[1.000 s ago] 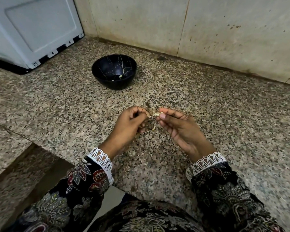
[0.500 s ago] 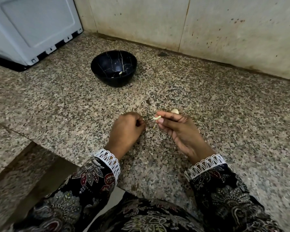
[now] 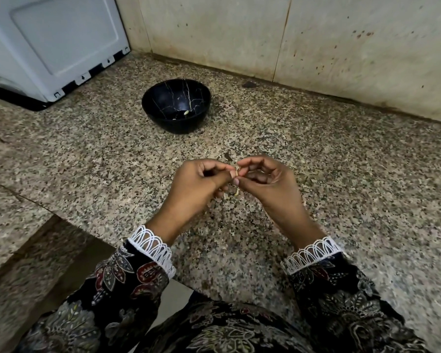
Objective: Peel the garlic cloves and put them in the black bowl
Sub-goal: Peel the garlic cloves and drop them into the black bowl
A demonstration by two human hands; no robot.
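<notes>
My left hand point(image 3: 199, 184) and my right hand point(image 3: 267, 182) meet fingertip to fingertip above the speckled granite counter point(image 3: 341, 174). Between them they pinch a small pale garlic clove point(image 3: 237, 169), mostly hidden by the fingers. Bits of peel point(image 3: 233, 193) lie on the counter just under the hands. The black bowl point(image 3: 176, 105) with thin gold veins stands further back and to the left, well clear of both hands. A peeled clove point(image 3: 186, 112) lies at its bottom.
A white appliance point(image 3: 54, 47) stands at the back left corner. A stained tiled wall point(image 3: 316, 42) closes the counter at the back. The counter's front edge steps down at the lower left point(image 3: 36, 225).
My left hand has lifted off the counter and come back to my right hand, and both now pinch the clove. The loose clove seen behind my right hand is out of sight.
</notes>
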